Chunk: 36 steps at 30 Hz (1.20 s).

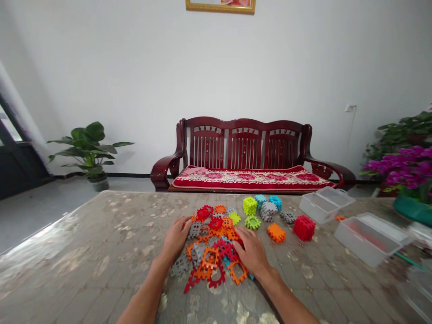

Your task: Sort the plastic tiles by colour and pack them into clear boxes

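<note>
matt plastic waffle blocks [211, 258], glossy wood settee [243, 123], clear plastic box [367, 240], woven cloth cushion [253, 178]

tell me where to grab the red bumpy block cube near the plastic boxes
Grip the red waffle-block cube by two opposite side faces, probably coming from above with the right hand. It stands apart, just right of the orange waffle block, so fingers can get around it, and its notched edges should give them purchase.

Toy tiles [216, 223] on tbl [84, 234], bench [245, 148] behind, boxes [367, 238] to R
</note>
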Available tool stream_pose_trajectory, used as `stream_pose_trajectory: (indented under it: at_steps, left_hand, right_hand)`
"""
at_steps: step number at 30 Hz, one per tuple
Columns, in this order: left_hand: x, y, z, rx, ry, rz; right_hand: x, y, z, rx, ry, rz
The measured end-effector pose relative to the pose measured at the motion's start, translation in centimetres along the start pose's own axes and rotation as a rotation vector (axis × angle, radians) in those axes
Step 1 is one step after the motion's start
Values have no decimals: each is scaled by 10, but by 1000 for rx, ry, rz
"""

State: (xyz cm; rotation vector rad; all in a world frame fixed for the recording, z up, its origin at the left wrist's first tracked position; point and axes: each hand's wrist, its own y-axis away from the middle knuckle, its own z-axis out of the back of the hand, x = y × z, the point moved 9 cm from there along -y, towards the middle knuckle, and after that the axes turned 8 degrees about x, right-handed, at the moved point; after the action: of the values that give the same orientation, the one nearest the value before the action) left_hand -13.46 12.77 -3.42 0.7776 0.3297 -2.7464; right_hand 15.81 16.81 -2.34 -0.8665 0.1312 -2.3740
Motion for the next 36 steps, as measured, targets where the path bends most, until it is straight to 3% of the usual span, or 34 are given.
stream_pose_trajectory:
  at_steps: [6, 12, 16, 21, 28, 36]
  left_hand:
    - [-6, 7, -21, 5, -79, 10]
    - [-7, 4, -20, 30, -76, -50]
    - [-7, 0, -18, 50, -46, -99]
    - [-4, -6, -15, 61, -2, -135]
    - [0, -11, -15, 63, 40, -143]
    - [-1, -10, -15, 61, 37, -141]
  right_hand:
    - [4, 2, 3, -41, 26, 1]
    - [-4, 2, 12, -166, -66, 16]
    - [-27, 3, 26, -247, -190, -89]
    - [-51, 7, 44, -218, -302, -196]
    - [-64, 22, 57, -182, -226, -216]
    - [-73, 36, 39, -88, -145, -264]
